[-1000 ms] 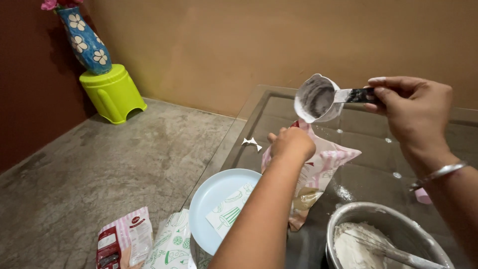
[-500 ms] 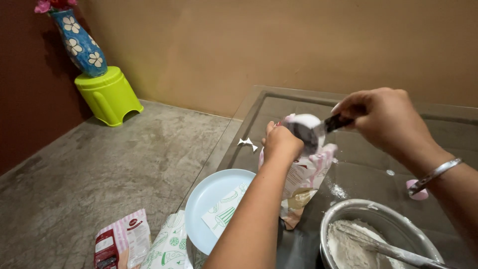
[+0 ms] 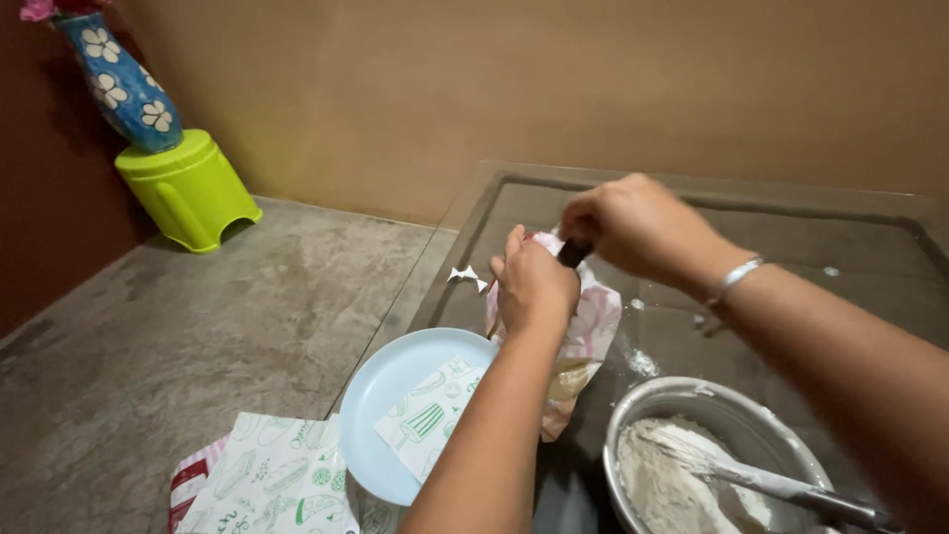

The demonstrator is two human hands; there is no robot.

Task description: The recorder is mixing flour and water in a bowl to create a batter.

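Right hand (image 3: 633, 222) lowered scoop (image 3: 571, 254), apparently into bag (image 3: 588, 321).

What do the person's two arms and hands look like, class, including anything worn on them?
Both forearms are bare, with no sleeves in view. The right hand has a thin silver bangle round its wrist. The left hand shows no ring, watch or band from this side, and neither hand wears a glove. Fingernails cannot be made out.

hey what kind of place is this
Probably a home, with baking prep on a low glass table: a metal bowl of flour, a flour bag, and a flowered vase on a green stool.
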